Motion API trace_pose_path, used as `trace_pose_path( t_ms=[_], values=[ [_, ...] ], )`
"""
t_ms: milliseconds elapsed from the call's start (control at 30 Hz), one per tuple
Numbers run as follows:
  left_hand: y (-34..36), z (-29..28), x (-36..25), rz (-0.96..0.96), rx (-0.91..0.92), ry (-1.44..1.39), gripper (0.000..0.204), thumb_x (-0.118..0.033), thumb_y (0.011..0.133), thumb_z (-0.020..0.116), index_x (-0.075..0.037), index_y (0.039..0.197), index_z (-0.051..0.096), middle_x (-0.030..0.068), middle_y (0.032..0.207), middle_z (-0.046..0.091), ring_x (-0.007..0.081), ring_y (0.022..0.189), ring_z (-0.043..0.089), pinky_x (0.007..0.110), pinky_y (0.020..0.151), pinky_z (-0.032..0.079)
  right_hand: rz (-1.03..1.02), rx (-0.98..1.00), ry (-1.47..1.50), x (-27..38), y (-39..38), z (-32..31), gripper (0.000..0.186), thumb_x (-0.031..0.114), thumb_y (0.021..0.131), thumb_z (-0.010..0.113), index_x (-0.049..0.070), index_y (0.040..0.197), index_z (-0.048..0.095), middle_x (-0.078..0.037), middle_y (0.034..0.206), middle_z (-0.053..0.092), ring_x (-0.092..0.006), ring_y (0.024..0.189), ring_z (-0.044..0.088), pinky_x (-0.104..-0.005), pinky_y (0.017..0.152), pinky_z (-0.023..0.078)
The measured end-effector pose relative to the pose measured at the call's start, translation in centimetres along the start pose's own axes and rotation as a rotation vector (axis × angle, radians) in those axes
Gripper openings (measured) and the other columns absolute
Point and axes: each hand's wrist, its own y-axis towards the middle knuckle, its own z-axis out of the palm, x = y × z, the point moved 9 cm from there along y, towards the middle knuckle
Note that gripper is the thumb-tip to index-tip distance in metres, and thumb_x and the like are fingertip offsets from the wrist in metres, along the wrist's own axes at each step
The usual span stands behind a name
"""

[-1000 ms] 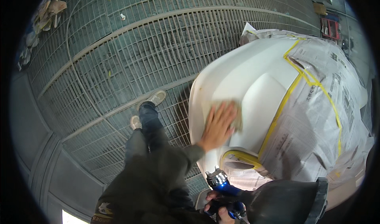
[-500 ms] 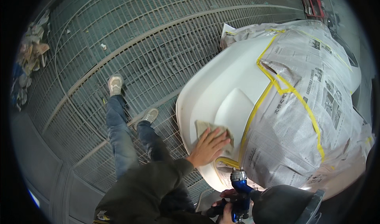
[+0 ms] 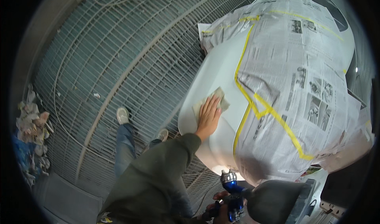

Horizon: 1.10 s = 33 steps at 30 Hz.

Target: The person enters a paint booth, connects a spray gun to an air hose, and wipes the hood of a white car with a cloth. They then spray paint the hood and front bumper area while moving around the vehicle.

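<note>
My left hand [image 3: 209,119] lies flat on a beige wiping cloth [image 3: 223,101] and keeps it pressed to the white car bumper [image 3: 219,63]. The fingers are stretched out over the cloth, pointing away from me. Low in the picture, my right hand [image 3: 222,213] is wrapped round the grip of a blue spray gun [image 3: 236,204] with a silver front ring. A dark grey paint cup [image 3: 273,202] juts to the right from the gun. Part of the right hand is hidden behind the gun.
Newspaper masking sheets [image 3: 277,65] edged with yellow tape [image 3: 291,137] cover the car body right of the bare bumper. A slatted metal grating [image 3: 130,61] forms the floor, with a hose [image 3: 59,117] lying across it. Crumpled waste paper [image 3: 33,129] is heaped at the left.
My left hand and the cloth have slid farther forward along the bumper, away from the lower taped edge. The view has shifted; the right hand still grips the spray gun.
</note>
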Motion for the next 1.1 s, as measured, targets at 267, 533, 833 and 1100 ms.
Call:
trace_pose_path(
  t_ms=[267, 533, 833, 1100],
  values=[
    [4.2, 0.6, -0.7, -0.029, 0.123, -0.016, 0.053, -0.030, 0.106, 0.034, -0.014, 0.156, 0.029, 0.0080, 0.164, 0.022, 0.0315, 0.152, 0.013, 0.049, 0.121, 0.011, -0.152, -0.092, 0.117, 6.1, 1.4, 5.5, 0.040, 0.032, 0.100, 0.059, 0.007, 0.130, 0.052, -0.003, 0.107, 0.063, -0.0122, 0.071, 0.063, -0.0269, 0.050, 0.050],
    [15.9, 1.7, 1.3, -0.197, 0.323, -0.130, 0.056, -0.034, 0.108, 0.029, -0.004, 0.156, 0.025, 0.0173, 0.164, 0.016, 0.0329, 0.153, 0.009, 0.040, 0.124, 0.010, -0.280, -0.218, 0.183, 9.7, 7.7, 7.2, 0.036, 0.028, 0.100, 0.059, 0.006, 0.127, 0.053, -0.003, 0.108, 0.063, -0.0108, 0.070, 0.058, -0.0259, 0.056, 0.049],
    [28.3, 3.7, -0.4, -0.242, 0.461, -0.199, 0.059, -0.036, 0.109, 0.028, -0.006, 0.158, 0.016, 0.0150, 0.165, 0.014, 0.0272, 0.152, 0.011, 0.036, 0.123, 0.010, -0.171, -0.392, 0.363, 14.7, 10.6, 12.6, 0.034, 0.029, 0.099, 0.060, 0.006, 0.124, 0.055, -0.004, 0.108, 0.063, -0.0110, 0.070, 0.057, -0.0262, 0.058, 0.048],
    [39.8, 5.8, -0.3, -0.443, 0.588, -0.425, 0.060, -0.034, 0.109, 0.030, -0.011, 0.160, 0.007, 0.0111, 0.165, 0.012, 0.0251, 0.151, 0.013, 0.036, 0.122, 0.012, -0.108, -0.669, 0.436, 17.3, 15.7, 22.5, 0.033, 0.030, 0.098, 0.060, 0.006, 0.120, 0.056, -0.005, 0.107, 0.063, -0.0111, 0.071, 0.055, -0.0265, 0.059, 0.047]
  ],
)
